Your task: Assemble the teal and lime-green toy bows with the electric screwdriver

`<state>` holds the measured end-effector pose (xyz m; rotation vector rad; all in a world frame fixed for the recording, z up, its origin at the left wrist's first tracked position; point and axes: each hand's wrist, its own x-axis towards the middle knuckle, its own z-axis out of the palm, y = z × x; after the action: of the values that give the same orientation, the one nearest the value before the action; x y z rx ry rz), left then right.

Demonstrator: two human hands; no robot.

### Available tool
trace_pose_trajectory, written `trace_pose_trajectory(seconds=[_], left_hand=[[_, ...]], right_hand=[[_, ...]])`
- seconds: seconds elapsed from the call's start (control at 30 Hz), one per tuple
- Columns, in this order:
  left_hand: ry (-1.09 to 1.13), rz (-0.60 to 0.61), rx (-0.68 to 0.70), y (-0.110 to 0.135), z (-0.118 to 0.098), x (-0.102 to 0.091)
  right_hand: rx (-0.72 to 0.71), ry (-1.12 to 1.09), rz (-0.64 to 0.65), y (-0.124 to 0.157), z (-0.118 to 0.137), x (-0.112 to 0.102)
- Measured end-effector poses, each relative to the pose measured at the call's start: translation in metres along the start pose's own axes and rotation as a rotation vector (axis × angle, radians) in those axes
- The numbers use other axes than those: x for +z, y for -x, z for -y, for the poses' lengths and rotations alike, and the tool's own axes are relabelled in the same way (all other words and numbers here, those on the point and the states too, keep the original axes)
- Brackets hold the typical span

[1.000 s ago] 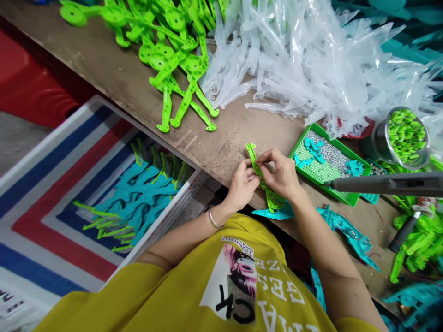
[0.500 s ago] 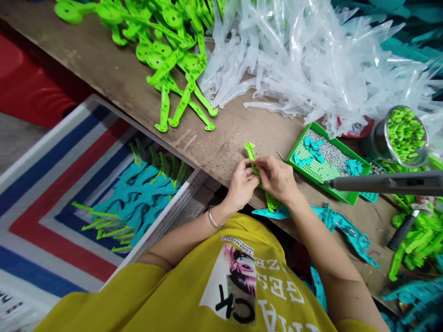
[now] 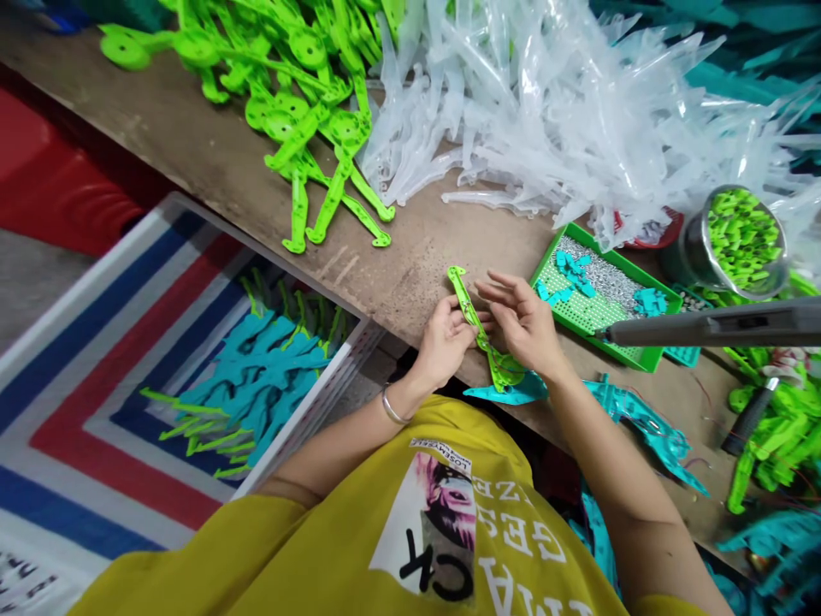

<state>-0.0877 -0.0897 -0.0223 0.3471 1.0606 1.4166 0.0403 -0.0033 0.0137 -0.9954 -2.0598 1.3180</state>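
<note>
My left hand [image 3: 444, 344] grips a long lime-green plastic part [image 3: 465, 299] near its middle, fingers wrapped round it from the left. The part stands at a slant, its narrow hooked end pointing away from me and its rounded end close to my shirt. My right hand [image 3: 522, 323] is just right of it with fingers apart; whether a fingertip touches the part I cannot tell. Below, a teal plastic piece [image 3: 527, 390] lies at the table edge under the green part's rounded end. Another teal piece with thin wires [image 3: 647, 432] rests to the right.
A green tray [image 3: 654, 358] holds small metal pieces and teal bits. A dark grey rod-like tool [image 3: 711, 325] reaches in above it. Further back are a metal cup [image 3: 715, 261], clear plastic parts [image 3: 552, 111] and lime-green parts [image 3: 339, 137]. A striped lined crate [image 3: 83, 419] stands at left.
My right hand has come off the green part and its fingers have spread. My left hand still holds the part, almost in the same place. The view has shifted slightly.
</note>
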Motion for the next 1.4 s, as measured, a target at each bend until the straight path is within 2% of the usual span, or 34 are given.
trace_pose_trajectory(seconds=[0.17, 0.3, 0.37, 0.5, 0.63, 0.8, 1.0, 1.17, 1.4], left_hand=[[-0.038, -0.031, -0.034, 0.002, -0.004, -0.001], [-0.067, -0.005, -0.060, 0.008, -0.006, 0.000], [-0.103, 0.003, -0.064, 0.011, -0.006, 0.002], [-0.162, 0.005, -0.044, 0.014, -0.004, 0.007], [-0.183, -0.004, -0.021, 0.011, -0.001, 0.008], [-0.205, -0.006, -0.004, 0.010, 0.001, 0.006], [-0.223, 0.018, 0.034, 0.009, 0.005, 0.003], [-0.213, 0.025, 0.038, 0.009, 0.006, 0.001], [-0.232, 0.031, 0.048, 0.008, 0.007, 0.000]], right_hand=[[0.082, 0.024, -0.107, 0.022, 0.003, -0.023], [0.123, 0.197, -0.125, 0.054, 0.016, -0.036], [0.110, 0.324, -0.080, 0.070, 0.021, -0.031], [0.096, 0.559, -0.010, 0.089, 0.024, -0.007], [0.099, 0.682, -0.061, 0.091, 0.021, 0.013], [0.097, 0.693, -0.053, 0.086, 0.019, 0.018], [0.112, 0.676, 0.003, 0.089, 0.025, 0.004], [0.108, 0.808, 0.060, 0.096, 0.029, -0.015], [0.146, 0.828, 0.046, 0.089, 0.023, -0.006]])
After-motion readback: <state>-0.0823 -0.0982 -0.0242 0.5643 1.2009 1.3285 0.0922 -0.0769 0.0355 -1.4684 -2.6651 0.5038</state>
